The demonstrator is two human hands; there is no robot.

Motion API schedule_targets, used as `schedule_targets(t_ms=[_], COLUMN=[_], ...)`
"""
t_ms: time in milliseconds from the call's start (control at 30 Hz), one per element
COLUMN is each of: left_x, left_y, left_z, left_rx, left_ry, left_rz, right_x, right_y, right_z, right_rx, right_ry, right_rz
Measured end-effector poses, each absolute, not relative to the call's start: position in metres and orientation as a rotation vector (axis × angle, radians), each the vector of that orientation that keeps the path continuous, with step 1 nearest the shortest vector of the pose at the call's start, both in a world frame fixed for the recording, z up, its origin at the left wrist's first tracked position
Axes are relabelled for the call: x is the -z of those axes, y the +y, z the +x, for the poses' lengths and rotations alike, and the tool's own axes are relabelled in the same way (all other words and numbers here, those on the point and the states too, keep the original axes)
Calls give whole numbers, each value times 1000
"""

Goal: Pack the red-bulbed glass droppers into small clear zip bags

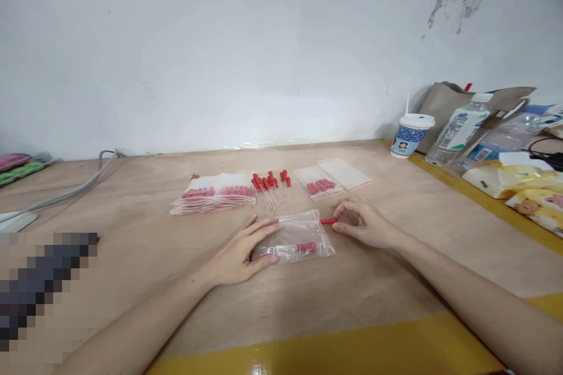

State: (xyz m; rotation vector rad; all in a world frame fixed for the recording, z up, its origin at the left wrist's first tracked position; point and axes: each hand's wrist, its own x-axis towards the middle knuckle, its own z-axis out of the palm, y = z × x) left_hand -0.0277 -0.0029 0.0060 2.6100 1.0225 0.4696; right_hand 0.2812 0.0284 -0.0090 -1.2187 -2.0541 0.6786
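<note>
A clear zip bag lies flat on the brown-covered table, with one red-bulbed glass dropper inside. My left hand rests on the bag's left end, fingers stretched and thumb apart, pressing it down. Between the thumb and index finger of my right hand is the red bulb of another dropper. Its tube points left along the bag's upper part; whether it lies inside or on top, I cannot tell. Beyond the bag, several loose droppers lie in a group.
Filled bags of droppers are stacked left of the loose ones. Another filled bag lies right, beside flat white bags. A paper cup, a bottle and yellow packs stand far right. A grey cable runs at left.
</note>
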Motion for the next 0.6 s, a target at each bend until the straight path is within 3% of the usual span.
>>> schedule_targets(t_ms=[167, 600], left_x=[-5, -3], left_y=[-2, -1], left_z=[-28, -28], left_rx=[-460, -456], left_ry=[1031, 1016], left_rz=[2617, 2640], right_x=[3, 18], right_y=[32, 19], right_z=[291, 248], right_rx=[-410, -498], right_ry=[-2282, -2159], right_rz=[-1221, -1053])
